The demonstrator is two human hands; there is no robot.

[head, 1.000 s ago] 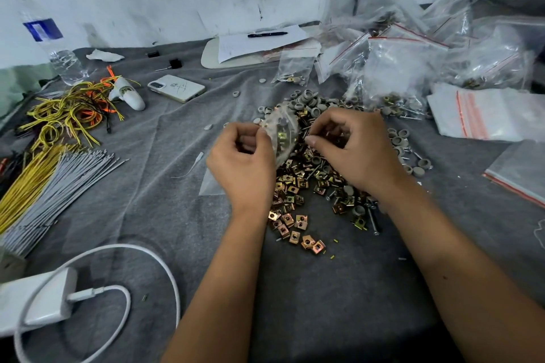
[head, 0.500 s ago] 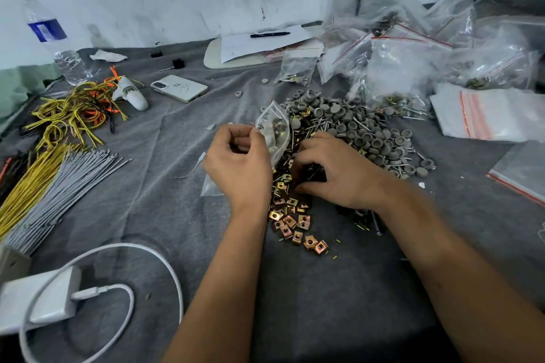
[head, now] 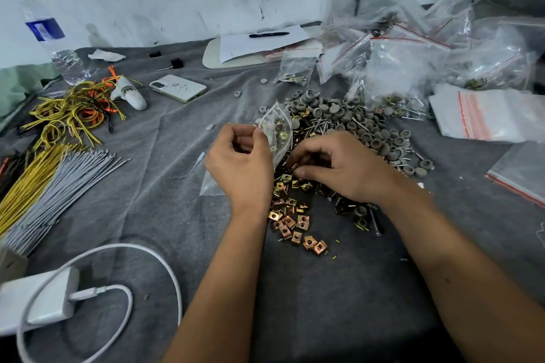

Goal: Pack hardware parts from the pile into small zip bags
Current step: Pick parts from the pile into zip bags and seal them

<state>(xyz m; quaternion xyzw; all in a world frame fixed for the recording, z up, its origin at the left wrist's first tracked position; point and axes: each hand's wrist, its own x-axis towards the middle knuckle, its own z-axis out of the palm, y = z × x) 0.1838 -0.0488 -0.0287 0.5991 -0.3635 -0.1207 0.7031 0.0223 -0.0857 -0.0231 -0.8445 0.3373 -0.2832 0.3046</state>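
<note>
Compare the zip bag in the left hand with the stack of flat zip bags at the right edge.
The zip bag is lifted, gripped by the left hand, and holds metal parts; the stack of flat zip bags lies empty on the cloth. The stacked bags show red stripes; the held bag shows none. Both are clear plastic.

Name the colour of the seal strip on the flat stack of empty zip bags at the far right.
Red, on clear plastic: the stack of empty zip bags, seen in the head view.
</note>
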